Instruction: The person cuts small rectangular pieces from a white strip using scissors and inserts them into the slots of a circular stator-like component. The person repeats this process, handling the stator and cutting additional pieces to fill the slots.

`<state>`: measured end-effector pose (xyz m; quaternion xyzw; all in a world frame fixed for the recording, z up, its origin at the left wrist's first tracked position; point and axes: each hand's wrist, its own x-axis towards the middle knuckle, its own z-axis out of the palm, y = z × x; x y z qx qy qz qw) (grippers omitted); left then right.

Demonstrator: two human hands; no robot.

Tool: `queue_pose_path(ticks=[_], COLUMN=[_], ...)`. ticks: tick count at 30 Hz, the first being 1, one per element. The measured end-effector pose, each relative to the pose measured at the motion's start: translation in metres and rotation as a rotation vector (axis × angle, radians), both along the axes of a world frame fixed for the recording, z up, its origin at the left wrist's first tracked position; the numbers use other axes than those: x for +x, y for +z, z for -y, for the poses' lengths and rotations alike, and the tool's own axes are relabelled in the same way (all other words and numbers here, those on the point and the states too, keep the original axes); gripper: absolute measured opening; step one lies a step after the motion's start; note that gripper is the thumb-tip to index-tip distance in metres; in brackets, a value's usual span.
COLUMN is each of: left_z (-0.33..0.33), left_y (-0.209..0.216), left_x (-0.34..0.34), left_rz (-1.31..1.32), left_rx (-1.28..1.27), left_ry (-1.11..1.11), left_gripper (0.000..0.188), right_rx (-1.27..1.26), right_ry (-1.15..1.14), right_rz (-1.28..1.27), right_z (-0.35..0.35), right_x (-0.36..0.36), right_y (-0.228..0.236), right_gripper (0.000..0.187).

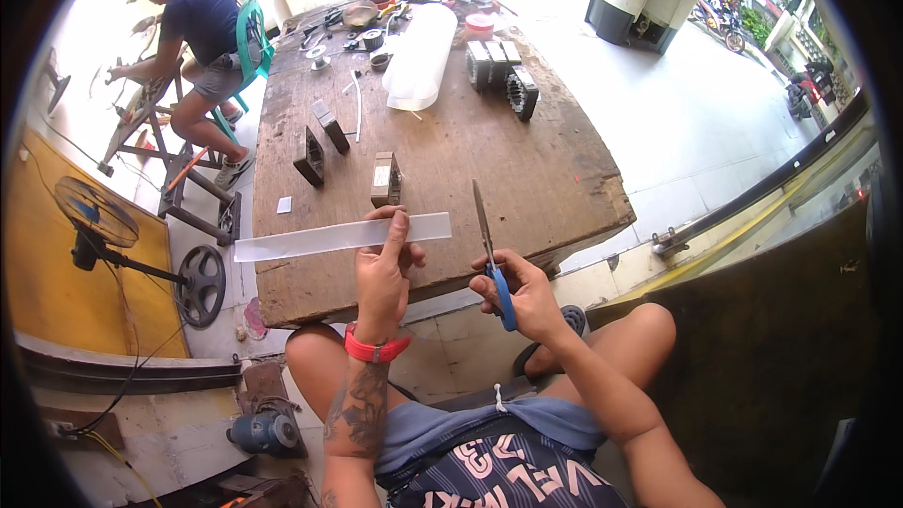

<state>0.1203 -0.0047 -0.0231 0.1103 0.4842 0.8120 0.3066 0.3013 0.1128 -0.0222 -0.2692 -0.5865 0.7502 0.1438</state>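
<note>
Strip (pixel 301 243) is pinched by left fingers (pixel 396 231); right fingers (pixel 513 263) curl round scissors (pixel 488 243). Beyond both, on the bench (pixel 527 160), stands a tub (pixel 480 25), contents unclear.

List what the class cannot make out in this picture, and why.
All in the head view:
1. Part of the strip: covered by the left hand.
2. Part of the scissors' handle: covered by the right hand.
3. What the co-worker's hands touch: too small.
4. The rest of the shirt: cut off by the lower edge.
</note>
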Motion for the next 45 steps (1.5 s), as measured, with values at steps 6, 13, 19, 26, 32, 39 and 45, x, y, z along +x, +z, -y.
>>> queue_pose_path(ticks=[6, 13, 19, 26, 32, 39, 45], left_z=[0.017, 0.025, 0.025, 0.025, 0.024, 0.025, 0.026], left_y=[-0.001, 0.002, -0.001, -0.003, -0.003, -0.003, -0.004], left_x=[-0.001, -0.006, -0.002, -0.003, -0.001, -0.001, -0.001], left_rz=[-0.01, -0.06, -0.068, -0.063, -0.056, -0.05, -0.041], left_rx=[0.094, 0.057, 0.047, 0.03, 0.018, 0.006, 0.013], left_ry=[0.01, -0.012, -0.047, -0.046, -0.042, -0.042, -0.046], left_gripper=[0.031, 0.031, 0.029, 0.031, 0.031, 0.032, 0.031], right_rx=[0.193, 0.344, 0.374, 0.389, 0.387, 0.378, 0.368], right_ry=[0.121, 0.181, 0.182, 0.171, 0.171, 0.179, 0.18], right_rz=[0.014, 0.125, 0.072, 0.068, 0.063, 0.082, 0.072], right_z=[0.012, 0.022, 0.025, 0.025, 0.025, 0.026, 0.027], right_x=[0.005, 0.006, -0.003, -0.009, -0.009, -0.009, -0.01], right_y=[-0.012, -0.026, -0.029, -0.026, -0.028, -0.027, -0.026], right_gripper=[0.046, 0.052, 0.052, 0.053, 0.052, 0.049, 0.048])
